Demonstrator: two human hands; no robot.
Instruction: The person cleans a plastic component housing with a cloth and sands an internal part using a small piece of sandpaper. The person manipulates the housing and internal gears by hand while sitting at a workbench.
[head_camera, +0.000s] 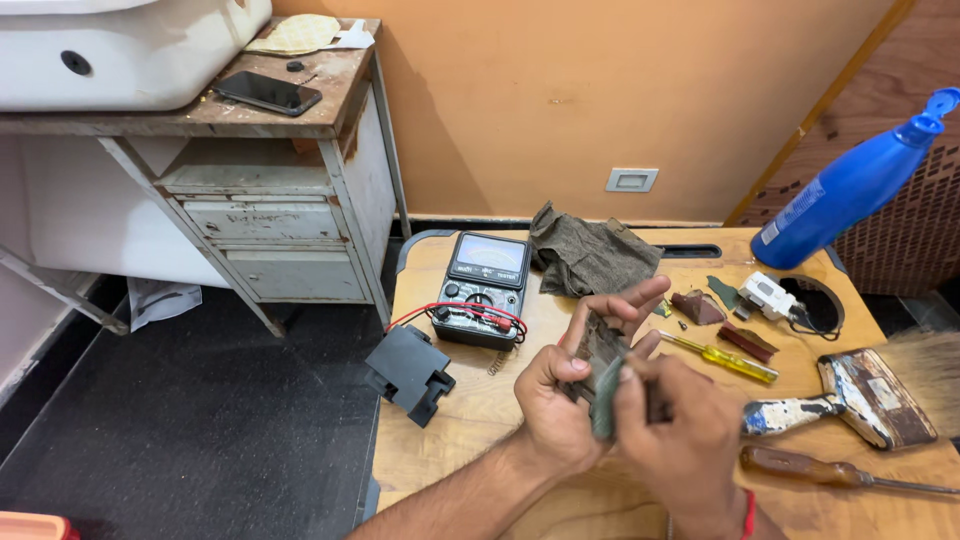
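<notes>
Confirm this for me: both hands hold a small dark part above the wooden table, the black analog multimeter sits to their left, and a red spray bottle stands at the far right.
One detail is wrong: the plastic spray bottle at the far right is blue, not red, as the head view shows. The rest holds: both hands, left and right, hold the small dark part above the wooden table, the black analog multimeter to their left.

held part (604, 385) mostly hidden, paintbrush (868, 395) bristles blurred
</notes>
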